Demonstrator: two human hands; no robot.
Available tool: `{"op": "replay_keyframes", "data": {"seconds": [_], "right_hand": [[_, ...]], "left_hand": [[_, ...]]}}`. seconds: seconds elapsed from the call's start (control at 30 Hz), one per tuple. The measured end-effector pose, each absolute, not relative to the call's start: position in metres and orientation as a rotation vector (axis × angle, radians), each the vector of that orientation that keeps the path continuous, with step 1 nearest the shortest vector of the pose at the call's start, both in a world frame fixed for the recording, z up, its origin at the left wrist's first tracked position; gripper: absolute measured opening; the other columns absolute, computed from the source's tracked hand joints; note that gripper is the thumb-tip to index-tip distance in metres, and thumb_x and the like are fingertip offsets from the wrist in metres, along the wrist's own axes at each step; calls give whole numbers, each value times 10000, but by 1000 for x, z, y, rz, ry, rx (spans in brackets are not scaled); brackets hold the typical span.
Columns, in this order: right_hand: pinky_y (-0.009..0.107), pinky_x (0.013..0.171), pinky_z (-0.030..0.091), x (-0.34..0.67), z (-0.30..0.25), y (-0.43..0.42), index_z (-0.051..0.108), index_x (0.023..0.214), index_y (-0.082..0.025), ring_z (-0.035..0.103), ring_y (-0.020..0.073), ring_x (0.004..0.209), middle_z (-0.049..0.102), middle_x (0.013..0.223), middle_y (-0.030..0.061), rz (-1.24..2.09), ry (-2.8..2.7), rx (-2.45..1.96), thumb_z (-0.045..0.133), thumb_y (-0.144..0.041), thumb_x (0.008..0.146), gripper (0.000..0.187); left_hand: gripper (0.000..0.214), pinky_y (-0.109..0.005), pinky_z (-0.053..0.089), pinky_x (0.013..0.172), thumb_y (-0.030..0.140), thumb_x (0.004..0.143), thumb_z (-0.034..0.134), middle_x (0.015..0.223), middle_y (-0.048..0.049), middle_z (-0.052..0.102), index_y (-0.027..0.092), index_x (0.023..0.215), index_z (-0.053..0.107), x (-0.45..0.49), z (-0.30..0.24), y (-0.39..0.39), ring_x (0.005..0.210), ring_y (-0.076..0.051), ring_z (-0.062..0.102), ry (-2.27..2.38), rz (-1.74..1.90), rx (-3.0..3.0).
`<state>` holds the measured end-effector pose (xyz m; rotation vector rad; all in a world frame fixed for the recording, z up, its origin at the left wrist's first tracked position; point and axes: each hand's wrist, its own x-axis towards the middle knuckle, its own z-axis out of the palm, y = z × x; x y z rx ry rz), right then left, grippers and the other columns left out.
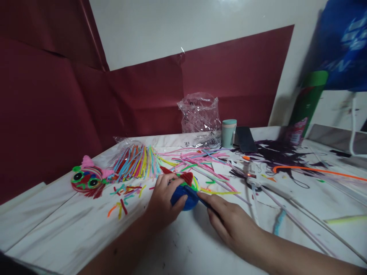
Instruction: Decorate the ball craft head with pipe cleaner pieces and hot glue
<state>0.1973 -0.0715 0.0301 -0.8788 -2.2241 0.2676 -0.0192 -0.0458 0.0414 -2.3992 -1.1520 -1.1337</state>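
Note:
A round blue craft piece with fuzzy red and green parts along its top rests at the middle of the table. My left hand is closed around its left side, with the thumb on the blue face. From the right, my right hand grips a slim dark tool, its far end lying against the blue surface. Whether this tool is tweezers or something else I cannot make out. Short cut bits of pipe cleaner lie scattered to the left of my left hand.
At far left sits a finished-looking fuzzy animal face. Behind are bundled pipe cleaners, a clear plastic bag, a green cup and a dark phone-like slab. On the right lie a white power strip, cords and dark strands.

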Motion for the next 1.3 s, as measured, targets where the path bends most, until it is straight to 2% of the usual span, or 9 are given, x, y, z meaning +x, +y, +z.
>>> {"op": "replay_keyframes", "data": {"seconds": [0.27, 0.47, 0.6, 0.67, 0.77, 0.9, 1.03, 1.17, 1.3], "right_hand": [[385, 784, 574, 197, 29, -67, 523, 1288, -117, 677, 247, 937, 684, 1068, 162, 131, -2282, -929, 401, -118, 828, 475], [299, 817, 550, 202, 40, -75, 493, 1276, -187, 664, 194, 964, 688, 1069, 110, 190, -2078, -726, 393, -162, 872, 417], [272, 693, 545, 206, 49, -68, 570, 1062, -181, 662, 178, 776, 689, 854, 71, 366, -1850, -900, 421, -324, 914, 253], [267, 613, 528, 206, 48, -58, 573, 896, -186, 620, 157, 647, 637, 724, 37, 515, -1820, -1007, 381, -378, 932, 274], [266, 574, 512, 204, 40, -44, 560, 882, -183, 568, 135, 586, 605, 765, 35, 649, -1863, -998, 345, -370, 936, 290], [328, 787, 516, 200, 38, -41, 581, 983, -188, 605, 178, 840, 627, 990, 78, 738, -1975, -812, 361, -343, 930, 275], [372, 1004, 405, 199, 42, -46, 604, 1021, -189, 550, 208, 1096, 623, 1119, 91, 917, -2077, -677, 375, -378, 940, 307], [389, 1077, 324, 199, 40, -47, 546, 1213, -194, 480, 215, 1214, 543, 1309, 109, 989, -2133, -613, 369, -401, 950, 379], [407, 1106, 285, 197, 39, -54, 502, 1293, -195, 402, 213, 1290, 481, 1377, 116, 943, -2303, -559, 365, -355, 958, 396]], "left_hand": [[415, -440, 415, 887, 404, 810, 562, 1075, -117, 569, 182, 1157, 510, -17, 41, -47, 991, -262, 527, -1129, -1110, -2402], [517, -459, 423, 889, 449, 742, 640, 1065, -125, 588, 171, 1152, 490, -18, 37, -40, 992, -278, 543, -1092, -1180, -2352], [479, -468, 423, 921, 405, 742, 641, 1082, -118, 593, 185, 1138, 485, -23, 39, -37, 1051, -281, 546, -1129, -1245, -2444], [455, -463, 427, 934, 379, 752, 636, 1126, -129, 585, 188, 1137, 483, -28, 40, -35, 1102, -280, 535, -1155, -1275, -2524], [411, -460, 421, 959, 371, 775, 607, 1227, -146, 546, 195, 1131, 499, -36, 40, -31, 1184, -281, 497, -1173, -1330, -2673], [524, -476, 428, 952, 472, 713, 640, 1267, -153, 510, 191, 1139, 518, -41, 38, -26, 1186, -306, 497, -1426, -1520, -2641], [587, -428, 492, 832, 434, 609, 726, 1036, -95, 609, 177, 1098, 526, -41, 40, -23, 961, -266, 604, -1930, -1578, -2298], [493, -350, 494, 844, 412, 672, 669, 1052, -82, 638, 183, 1085, 529, -41, 46, -26, 951, -221, 630, -2083, -1731, -2297], [585, -398, 448, 927, 422, 637, 704, 1161, -92, 624, 194, 1150, 538, -33, 52, -35, 1084, -283, 578, -2153, -1507, -2403]]}}
